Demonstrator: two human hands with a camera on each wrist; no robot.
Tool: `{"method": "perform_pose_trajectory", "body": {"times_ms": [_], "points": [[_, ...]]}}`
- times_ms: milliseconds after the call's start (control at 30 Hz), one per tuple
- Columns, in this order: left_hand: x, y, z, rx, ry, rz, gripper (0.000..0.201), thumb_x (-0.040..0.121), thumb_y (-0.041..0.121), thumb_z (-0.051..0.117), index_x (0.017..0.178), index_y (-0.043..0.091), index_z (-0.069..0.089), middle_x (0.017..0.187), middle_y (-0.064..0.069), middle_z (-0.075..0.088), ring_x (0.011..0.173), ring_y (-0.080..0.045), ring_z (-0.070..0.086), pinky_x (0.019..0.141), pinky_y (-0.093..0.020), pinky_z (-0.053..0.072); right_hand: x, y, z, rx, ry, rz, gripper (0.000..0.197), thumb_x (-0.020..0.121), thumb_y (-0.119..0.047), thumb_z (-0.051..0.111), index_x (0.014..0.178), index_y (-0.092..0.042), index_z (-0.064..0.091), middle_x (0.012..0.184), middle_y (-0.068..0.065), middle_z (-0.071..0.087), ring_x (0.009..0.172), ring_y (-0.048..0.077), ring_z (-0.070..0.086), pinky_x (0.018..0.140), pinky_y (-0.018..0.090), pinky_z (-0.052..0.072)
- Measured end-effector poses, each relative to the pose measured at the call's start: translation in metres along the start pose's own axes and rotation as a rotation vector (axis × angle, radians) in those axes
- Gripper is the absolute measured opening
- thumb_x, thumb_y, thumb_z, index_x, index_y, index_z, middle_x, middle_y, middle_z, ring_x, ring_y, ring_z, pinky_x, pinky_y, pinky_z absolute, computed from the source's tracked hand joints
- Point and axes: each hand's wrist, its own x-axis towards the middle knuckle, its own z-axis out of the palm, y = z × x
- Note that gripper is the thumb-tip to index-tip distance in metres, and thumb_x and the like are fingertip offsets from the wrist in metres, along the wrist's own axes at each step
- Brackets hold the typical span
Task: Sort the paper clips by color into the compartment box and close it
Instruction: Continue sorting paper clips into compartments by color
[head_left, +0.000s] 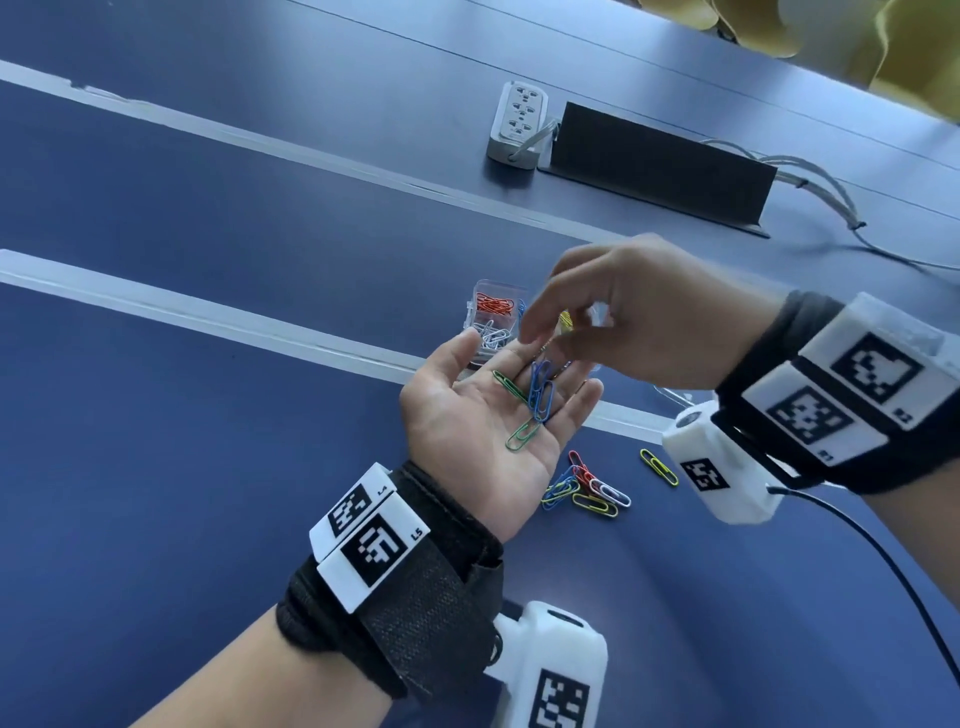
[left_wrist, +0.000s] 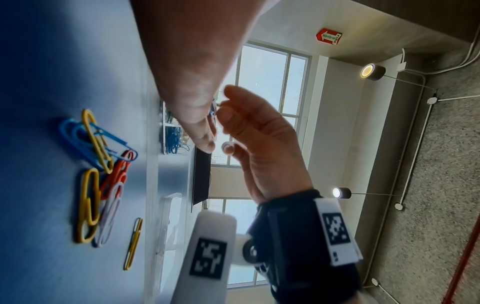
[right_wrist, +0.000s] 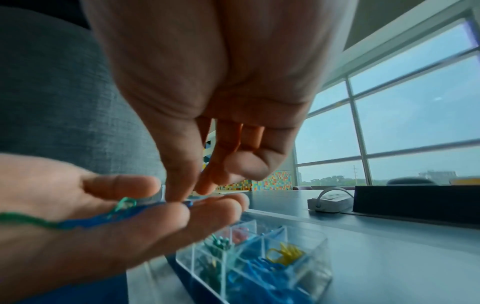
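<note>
Left hand: the left hand (head_left: 478, 415) is held palm up above the bench (head_left: 208, 467), fingers straight and relaxed, carrying loose clips on the palm.
Clips in palm: two green clips (head_left: 521, 435) and a few blue clips (head_left: 541, 391). The blue clips run lengthwise from the palm toward the fingertips; one green clip lies crosswise to them, the other slants down toward the wrist.
Right hand: the right hand (head_left: 639, 312) is above the left palm, fingers curled downward, fingertips (right_wrist: 179, 195) at the far end of the blue clips.
Grip state: the right wrist view is blurred; the fingertips appear to pinch a blue clip, but contact cannot be confirmed.
Compartment box: the clear compartment box (head_left: 491, 317) sits open on the bench just beyond the left fingers, partly hidden by both hands.
Box contents, head view: red clips (head_left: 493, 303) in a far compartment, white clips (head_left: 491, 335) in the nearer one.
Box contents, right wrist view only: green, blue and yellow clips (right_wrist: 285, 254), each in a separate compartment.
Unsorted clips: a mixed pile (head_left: 584, 486) lies on the bench under the left hand, with one yellow clip (head_left: 658, 466) apart to the right, its long axis diagonal.
Left wrist view only: ceiling lamps, a window and a red fire sign (left_wrist: 329, 36).
Background: a power strip (head_left: 518, 124) at the far side of the bench.
</note>
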Motion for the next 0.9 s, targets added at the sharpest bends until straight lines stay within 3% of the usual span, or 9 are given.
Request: {"method": "perform_pose_trajectory", "body": {"times_ms": [67, 167, 300, 467, 533, 600, 700, 833, 900], "points": [[-0.001, -0.001, 0.0, 0.011, -0.018, -0.012, 0.058, 0.088, 0.042, 0.034, 0.116, -0.003, 0.058, 0.105, -0.017, 0.061, 0.101, -0.03, 0.053, 0.1, -0.044, 0.041, -0.005, 0.003, 0.004, -0.005, -0.05, -0.023, 0.023, 0.077, -0.013, 0.07, 0.094, -0.028, 0.074, 0.091, -0.003, 0.063, 0.072, 0.014, 0.056, 0.071, 0.024, 0.044], [-0.001, -0.002, -0.001, 0.02, -0.022, -0.019, 0.063, 0.089, 0.043, 0.034, 0.118, -0.008, 0.057, 0.113, -0.018, 0.056, 0.104, -0.03, 0.049, 0.102, -0.044, 0.04, -0.01, 0.009, 0.009, 0.009, -0.033, -0.034, 0.021, 0.077, -0.011, 0.069, 0.092, -0.025, 0.075, 0.095, 0.0, 0.064, 0.074, 0.012, 0.053, 0.076, 0.029, 0.047], [-0.001, -0.001, 0.0, 0.04, -0.033, -0.037, 0.066, 0.09, 0.045, 0.033, 0.125, -0.007, 0.054, 0.132, -0.022, 0.054, 0.11, -0.032, 0.055, 0.104, -0.044, 0.038, -0.014, 0.013, 0.012, -0.001, 0.001, -0.092, 0.011, 0.078, -0.017, 0.068, 0.085, -0.024, 0.074, 0.09, 0.001, 0.064, 0.072, 0.014, 0.055, 0.073, 0.032, 0.049], [0.002, -0.001, -0.003, 0.05, -0.01, -0.031, 0.067, 0.089, 0.046, 0.034, 0.13, -0.005, 0.05, 0.132, -0.022, 0.056, 0.119, -0.035, 0.055, 0.105, -0.044, 0.039, -0.02, 0.014, 0.007, -0.016, -0.004, -0.116, 0.013, 0.077, -0.02, 0.068, 0.088, -0.023, 0.074, 0.087, 0.0, 0.065, 0.072, 0.015, 0.057, 0.071, 0.032, 0.049], [0.001, -0.002, -0.002, 0.042, -0.012, -0.033, 0.068, 0.089, 0.046, 0.034, 0.13, -0.006, 0.049, 0.132, -0.022, 0.054, 0.11, -0.036, 0.059, 0.106, -0.043, 0.038, -0.02, 0.012, 0.01, -0.01, -0.039, -0.127, 0.019, 0.075, -0.026, 0.065, 0.092, -0.023, 0.074, 0.086, -0.003, 0.063, 0.07, 0.011, 0.051, 0.071, 0.028, 0.046], [-0.001, -0.003, -0.001, 0.031, -0.023, -0.039, 0.069, 0.089, 0.046, 0.032, 0.13, -0.008, 0.049, 0.122, -0.023, 0.057, 0.091, -0.033, 0.064, 0.1, -0.038, 0.043, -0.021, 0.01, 0.015, -0.012, -0.055, -0.143, 0.024, 0.074, -0.029, 0.062, 0.095, -0.024, 0.073, 0.087, -0.001, 0.064, 0.07, 0.012, 0.049, 0.07, 0.028, 0.045], [-0.002, -0.003, -0.001, 0.013, -0.038, -0.041, 0.07, 0.09, 0.046, 0.029, 0.129, -0.008, 0.05, 0.108, -0.02, 0.062, 0.077, -0.028, 0.066, 0.091, -0.034, 0.047, -0.021, 0.009, 0.019, -0.004, -0.06, -0.17, 0.022, 0.076, -0.027, 0.063, 0.095, -0.025, 0.073, 0.088, 0.004, 0.066, 0.076, 0.021, 0.059, 0.07, 0.036, 0.051], [0.0, -0.003, -0.004, 0.032, -0.027, -0.062, 0.07, 0.09, 0.047, 0.029, 0.13, -0.008, 0.049, 0.123, -0.019, 0.049, 0.104, -0.03, 0.055, 0.111, -0.036, 0.03, -0.022, 0.012, 0.022, 0.003, -0.051, -0.167, 0.02, 0.078, -0.03, 0.06, 0.093, -0.023, 0.072, 0.089, 0.002, 0.065, 0.074, 0.017, 0.056, 0.07, 0.039, 0.051], [0.001, -0.003, -0.004, -0.005, -0.025, -0.058, 0.068, 0.09, 0.046, 0.033, 0.128, -0.008, 0.051, 0.12, -0.019, 0.048, 0.104, -0.03, 0.052, 0.111, -0.038, 0.03, -0.023, 0.013, 0.021, 0.0, -0.025, -0.177, 0.021, 0.079, -0.03, 0.06, 0.093, -0.02, 0.072, 0.086, 0.0, 0.064, 0.069, 0.012, 0.05, 0.067, 0.033, 0.05]]}}
